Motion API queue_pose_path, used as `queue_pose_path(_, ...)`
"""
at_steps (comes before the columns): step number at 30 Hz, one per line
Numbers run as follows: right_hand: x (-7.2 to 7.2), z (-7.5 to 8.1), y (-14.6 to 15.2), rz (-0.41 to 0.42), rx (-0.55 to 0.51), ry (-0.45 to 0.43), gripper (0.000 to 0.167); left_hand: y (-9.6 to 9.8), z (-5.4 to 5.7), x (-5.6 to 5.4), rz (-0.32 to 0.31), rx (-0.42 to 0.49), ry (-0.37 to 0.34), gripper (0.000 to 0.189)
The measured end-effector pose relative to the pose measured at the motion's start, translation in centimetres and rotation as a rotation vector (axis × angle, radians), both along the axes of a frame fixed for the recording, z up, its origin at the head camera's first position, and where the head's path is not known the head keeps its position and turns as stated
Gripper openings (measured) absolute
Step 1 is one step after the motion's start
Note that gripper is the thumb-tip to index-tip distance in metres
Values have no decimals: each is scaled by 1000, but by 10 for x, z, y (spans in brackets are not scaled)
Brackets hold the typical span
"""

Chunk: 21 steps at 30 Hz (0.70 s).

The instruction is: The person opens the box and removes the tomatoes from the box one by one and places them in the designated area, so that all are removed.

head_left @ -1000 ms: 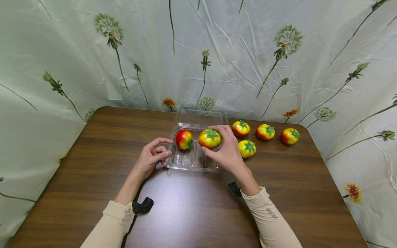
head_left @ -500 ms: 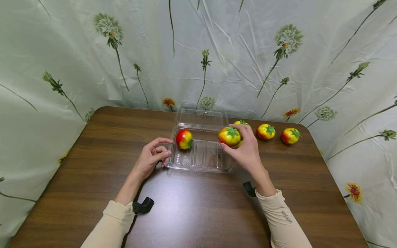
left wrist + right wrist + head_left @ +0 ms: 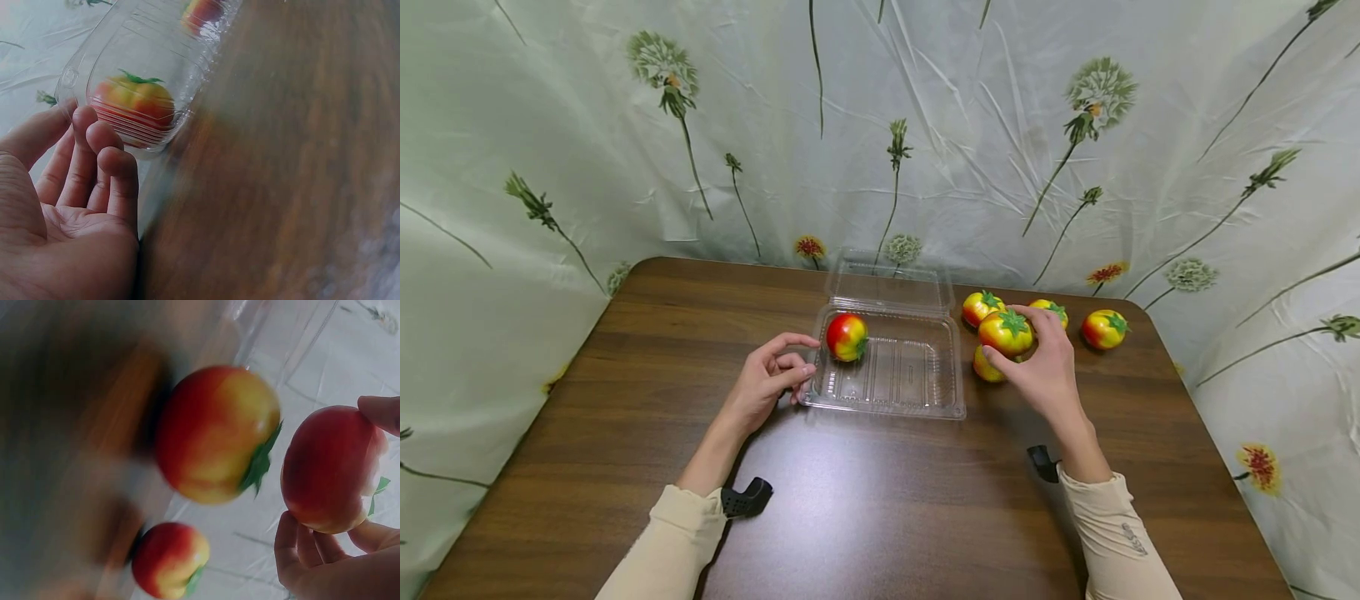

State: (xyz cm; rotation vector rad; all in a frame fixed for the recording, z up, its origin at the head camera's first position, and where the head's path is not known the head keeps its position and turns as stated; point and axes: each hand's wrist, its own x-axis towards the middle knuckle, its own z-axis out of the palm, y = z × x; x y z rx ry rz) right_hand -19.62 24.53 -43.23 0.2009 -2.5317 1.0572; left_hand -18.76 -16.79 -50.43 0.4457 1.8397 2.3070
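Observation:
My left hand [image 3: 769, 377] grips the left rim of a clear plastic container [image 3: 886, 410], its thumb and fingers at the edge near the corner in the left wrist view. Inside, toward the left end, a red and yellow tomato [image 3: 846, 337] lies on its side, green leaves facing right. To the right of the container, my right hand [image 3: 1047, 367] holds another tomato [image 3: 1004, 333] between thumb and fingers, leaves up. The held tomato [image 3: 331, 469] overlaps a tomato on the table [image 3: 987, 367] in the head view, hiding part of it.
More tomatoes rest near the back edge: one just behind the held one [image 3: 981, 307], one partly hidden by the right hand [image 3: 1051, 312], and one farther right [image 3: 1104, 330]. The container's raised lid [image 3: 889, 279] leans near the flowered curtain [image 3: 760, 125]. The brown wooden table [image 3: 865, 508] extends toward me.
My right hand has carried its tomato rightward from over the container to over the tomatoes on the table. The left hand and the container have stayed in place.

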Motion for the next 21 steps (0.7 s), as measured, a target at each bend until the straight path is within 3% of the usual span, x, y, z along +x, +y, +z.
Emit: queue_pose_path(21, 9, -7, 54, -152, 52, -67, 63, 0, 0, -1, -3, 9, 0, 34)
